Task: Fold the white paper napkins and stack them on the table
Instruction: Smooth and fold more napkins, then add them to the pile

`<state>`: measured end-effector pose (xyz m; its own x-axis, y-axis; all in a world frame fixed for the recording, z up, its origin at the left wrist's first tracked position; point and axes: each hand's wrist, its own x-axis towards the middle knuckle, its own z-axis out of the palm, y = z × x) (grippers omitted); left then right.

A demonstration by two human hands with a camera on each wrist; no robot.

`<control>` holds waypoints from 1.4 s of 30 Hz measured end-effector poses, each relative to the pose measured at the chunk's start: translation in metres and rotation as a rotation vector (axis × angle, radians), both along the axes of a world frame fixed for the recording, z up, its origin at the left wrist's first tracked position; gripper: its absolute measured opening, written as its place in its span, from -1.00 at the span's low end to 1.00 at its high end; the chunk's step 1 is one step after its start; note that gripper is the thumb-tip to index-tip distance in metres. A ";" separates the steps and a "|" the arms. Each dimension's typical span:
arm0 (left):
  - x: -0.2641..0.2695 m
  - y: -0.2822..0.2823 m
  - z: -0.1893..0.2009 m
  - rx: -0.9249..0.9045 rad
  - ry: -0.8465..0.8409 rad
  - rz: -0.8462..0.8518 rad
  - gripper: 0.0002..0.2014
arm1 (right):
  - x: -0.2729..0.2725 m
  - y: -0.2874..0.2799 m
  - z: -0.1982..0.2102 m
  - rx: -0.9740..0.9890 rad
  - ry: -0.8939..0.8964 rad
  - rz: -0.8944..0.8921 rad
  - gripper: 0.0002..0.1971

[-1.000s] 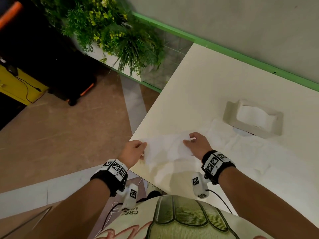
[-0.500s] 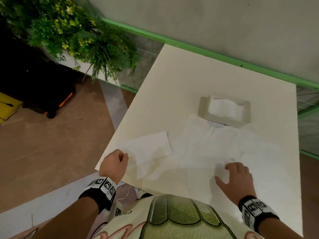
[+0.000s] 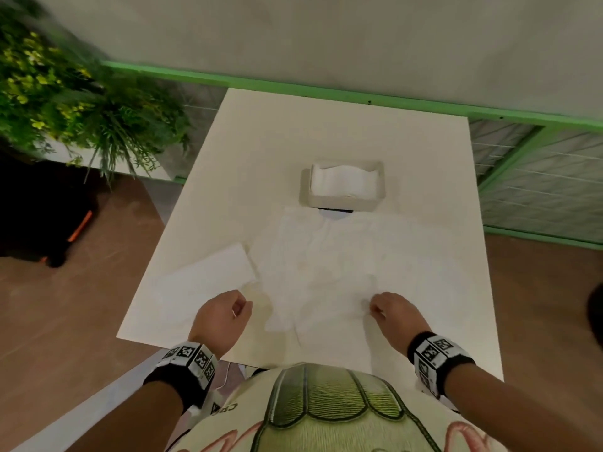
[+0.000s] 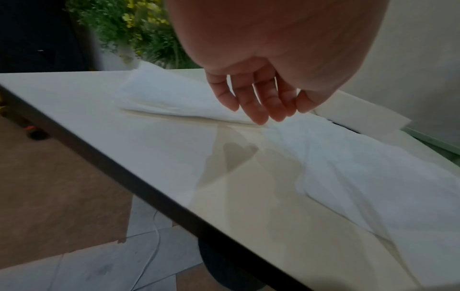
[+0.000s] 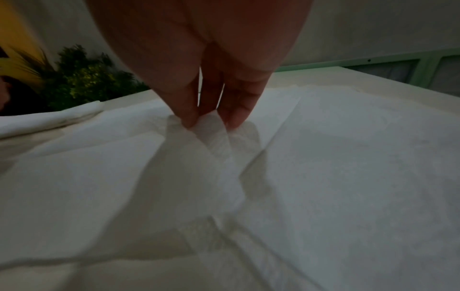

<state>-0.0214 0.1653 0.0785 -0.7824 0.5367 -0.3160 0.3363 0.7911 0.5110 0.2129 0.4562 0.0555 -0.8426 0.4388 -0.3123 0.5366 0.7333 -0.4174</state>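
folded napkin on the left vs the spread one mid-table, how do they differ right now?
1. The folded napkin is a compact rectangle; the spread napkin lies opened out and covers far more of the table.
2. The folded napkin lies flat; the spread napkin is wrinkled.
3. No hand holds the folded napkin; the right hand pinches the spread napkin, lifting a small peak.

Both are white paper.
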 end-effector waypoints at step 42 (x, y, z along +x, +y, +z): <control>0.074 0.081 -0.011 0.256 -0.360 0.048 -0.84 | 0.019 0.028 0.035 -0.862 -0.223 -0.396 -0.53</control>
